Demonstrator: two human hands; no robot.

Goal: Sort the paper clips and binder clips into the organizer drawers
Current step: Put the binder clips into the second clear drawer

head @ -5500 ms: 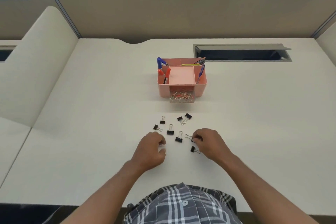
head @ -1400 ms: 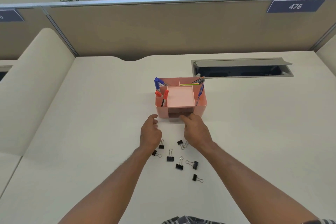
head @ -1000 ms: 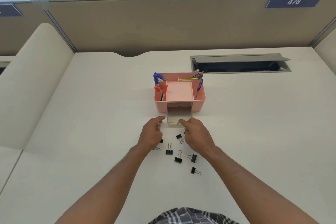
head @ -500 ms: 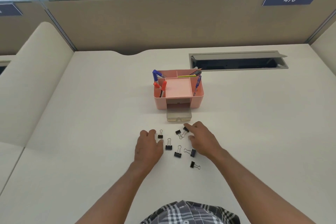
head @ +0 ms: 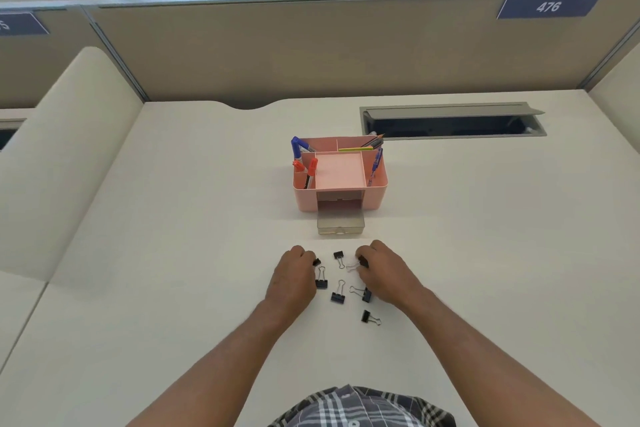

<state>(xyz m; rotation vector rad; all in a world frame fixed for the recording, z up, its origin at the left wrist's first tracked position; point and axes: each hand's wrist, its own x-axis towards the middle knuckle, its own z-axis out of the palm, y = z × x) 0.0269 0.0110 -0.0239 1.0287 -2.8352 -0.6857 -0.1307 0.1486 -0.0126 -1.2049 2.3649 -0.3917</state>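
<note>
Left hand (head: 293,277) pinches a binder clip (head: 316,262); right hand (head: 382,274) pinches another clip (head: 362,261); clear drawer (head: 340,225) open below pink organizer (head: 375,196) on desk (head: 173,253).

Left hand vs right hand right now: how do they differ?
The left hand curls at the cluster's left edge, a small black binder clip at its fingertips; the right hand curls at the right edge over another black binder clip. The right hand sits nearer the pulled-out translucent drawer. Both rest knuckles-up on the white desk; whether either grips yet is unclear.
</note>
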